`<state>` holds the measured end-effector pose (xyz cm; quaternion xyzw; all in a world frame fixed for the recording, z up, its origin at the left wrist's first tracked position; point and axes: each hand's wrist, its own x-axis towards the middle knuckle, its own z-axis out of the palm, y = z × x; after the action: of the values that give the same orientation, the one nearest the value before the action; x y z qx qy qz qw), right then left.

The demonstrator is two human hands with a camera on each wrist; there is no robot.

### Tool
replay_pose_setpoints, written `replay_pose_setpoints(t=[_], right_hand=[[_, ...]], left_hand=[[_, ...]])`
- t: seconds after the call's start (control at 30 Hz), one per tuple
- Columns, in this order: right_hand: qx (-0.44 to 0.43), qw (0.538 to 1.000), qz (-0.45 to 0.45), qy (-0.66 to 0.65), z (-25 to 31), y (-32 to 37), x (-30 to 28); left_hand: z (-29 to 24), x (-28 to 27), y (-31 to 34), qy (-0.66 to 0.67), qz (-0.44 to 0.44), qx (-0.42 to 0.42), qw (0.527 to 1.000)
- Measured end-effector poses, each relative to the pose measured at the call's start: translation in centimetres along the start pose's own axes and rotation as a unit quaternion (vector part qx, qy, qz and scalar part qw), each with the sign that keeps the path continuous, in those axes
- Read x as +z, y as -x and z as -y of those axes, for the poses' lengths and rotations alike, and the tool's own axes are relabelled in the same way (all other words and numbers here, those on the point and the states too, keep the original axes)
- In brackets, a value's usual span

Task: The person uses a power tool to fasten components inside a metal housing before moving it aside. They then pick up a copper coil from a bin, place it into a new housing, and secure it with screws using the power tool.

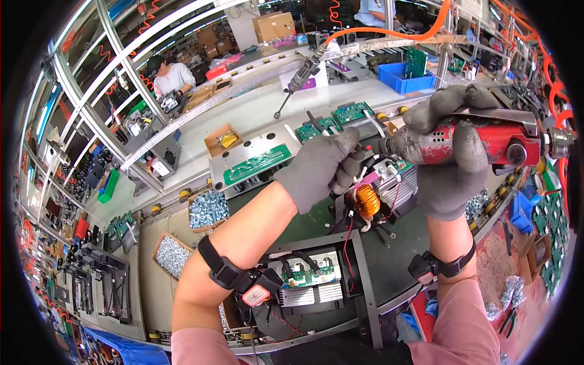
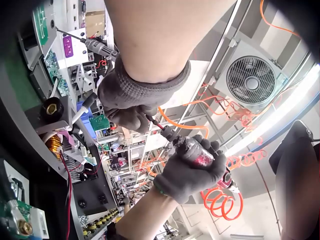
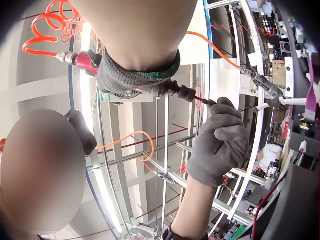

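Observation:
Gloved in grey, my right hand (image 1: 447,188) grips a worn red air screwdriver (image 1: 435,146) held level above the bench. The fingers of my left hand (image 1: 319,170) pinch the tip of its bit (image 3: 200,99); whatever small part may lie between those fingertips is hidden. Below the hands stands a unit with a copper-wound coil (image 1: 367,201) and a finned heatsink (image 1: 401,191). Nearer to me, a dark metal frame (image 1: 360,255) surrounds a green circuit board (image 1: 322,274) with a silver heatsink (image 1: 310,296).
Boxes of screws (image 1: 208,208) stand left of my forearm. Behind them lies a silver plate (image 1: 252,155) with a green panel. A second air screwdriver (image 1: 304,74) hangs from an orange hose (image 1: 389,31) over the line. At the back is a blue bin (image 1: 404,80).

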<state>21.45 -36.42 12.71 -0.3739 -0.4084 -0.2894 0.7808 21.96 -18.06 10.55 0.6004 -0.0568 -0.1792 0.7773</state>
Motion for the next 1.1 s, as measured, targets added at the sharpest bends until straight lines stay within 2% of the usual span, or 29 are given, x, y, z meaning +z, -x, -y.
replay_pose_setpoints(t=[0.07,0.1,0.13,0.17,0.2,0.27,0.3,0.33,0.37,0.4,0.47,0.5,0.53,0.6,0.63,0.73,0.8,0.83,0.87,0.93,0.97,1.0,1.07,1.1], right_hand=[[0.018,1.000,0.003,-0.022,0.3,-0.1,-0.2],[0.035,0.998,0.005,-0.045,0.5,-0.3,-0.3],[0.037,0.998,0.005,-0.043,0.6,-0.5,-0.6],[0.015,1.000,-0.010,-0.023,0.6,-0.8,-0.9],[-0.009,1.000,-0.024,-0.003,0.8,-1.1,-1.4],[-0.006,1.000,-0.027,0.004,1.4,-1.4,-2.4],[-0.032,0.999,-0.022,0.026,1.5,-1.8,-3.0],[-0.058,0.997,-0.017,0.050,1.6,-2.2,-3.5],[-0.068,0.995,-0.028,0.075,1.8,-2.4,-3.9],[-0.071,0.994,-0.029,0.083,2.1,-2.8,-4.4],[-0.075,0.989,-0.048,0.120,2.6,-3.6,-5.7],[-0.122,0.980,-0.047,0.151,2.3,-4.3,-6.7],[-0.114,0.976,-0.079,0.169,2.3,-4.3,-7.0],[-0.119,0.969,-0.081,0.199,2.2,-4.9,-7.9],[-0.122,0.968,-0.083,0.203,2.0,-5.2,-8.5],[-0.102,0.967,-0.078,0.222,1.8,-5.7,-9.8],[-0.015,0.983,-0.102,0.150,1.8,-6.0,-10.1],[0.006,0.988,-0.136,0.070,1.6,-6.2,-10.2],[0.005,0.988,-0.136,0.067,1.3,-6.5,-10.6],[0.046,0.983,-0.174,-0.038,0.9,-7.0,-12.2],[0.065,0.983,-0.123,-0.121,0.7,-7.3,-12.7],[0.063,0.983,-0.124,-0.122,0.4,-7.3,-13.0],[0.093,0.965,-0.235,-0.070,-0.2,-7.3,-12.6],[0.078,0.946,-0.311,-0.055,-0.5,-7.5,-11.4]], left_hand=[[-0.5,0.0,0.3,-0.120,-0.027,-0.043,0.991],[-0.7,-0.3,0.0,-0.118,-0.026,-0.043,0.992],[-1.2,-0.7,-0.5,-0.273,-0.107,-0.063,0.954],[-1.8,-1.3,-1.2,-0.420,-0.182,-0.081,0.885],[-1.3,-4.0,-3.2,-0.505,-0.189,-0.110,0.835],[-1.0,-5.7,-5.2,-0.556,-0.228,-0.070,0.796],[-0.6,-5.1,-5.9,-0.557,-0.222,-0.070,0.797],[-0.1,-4.0,-7.1,-0.425,-0.211,0.015,0.880],[0.0,-2.2,-7.7,-0.278,-0.193,0.097,0.936],[-0.2,-0.5,-7.9,-0.278,-0.184,0.098,0.938],[-0.1,2.5,-8.3,-0.410,-0.035,0.168,0.896],[1.2,2.5,-10.4,-0.524,-0.059,0.274,0.804],[2.0,2.8,-11.2,-0.520,-0.047,0.274,0.808],[1.5,4.0,-10.7,-0.607,-0.069,0.281,0.740],[1.3,4.4,-10.6,-0.585,-0.067,0.243,0.771],[0.9,4.5,-10.1,-0.585,-0.074,0.223,0.776],[0.9,3.9,-9.7,-0.578,-0.071,0.241,0.776],[0.8,3.6,-9.3,-0.562,-0.067,0.250,0.786],[0.7,3.4,-9.0,-0.545,-0.062,0.260,0.795],[0.5,3.2,-8.5,-0.546,-0.067,0.270,0.790],[0.3,3.3,-8.1,-0.532,-0.057,0.246,0.808],[0.2,3.4,-7.8,-0.517,-0.047,0.222,0.825],[0.4,3.3,-7.8,-0.521,-0.044,0.240,0.818],[0.6,3.2,-7.9,-0.523,-0.042,0.256,0.812]])
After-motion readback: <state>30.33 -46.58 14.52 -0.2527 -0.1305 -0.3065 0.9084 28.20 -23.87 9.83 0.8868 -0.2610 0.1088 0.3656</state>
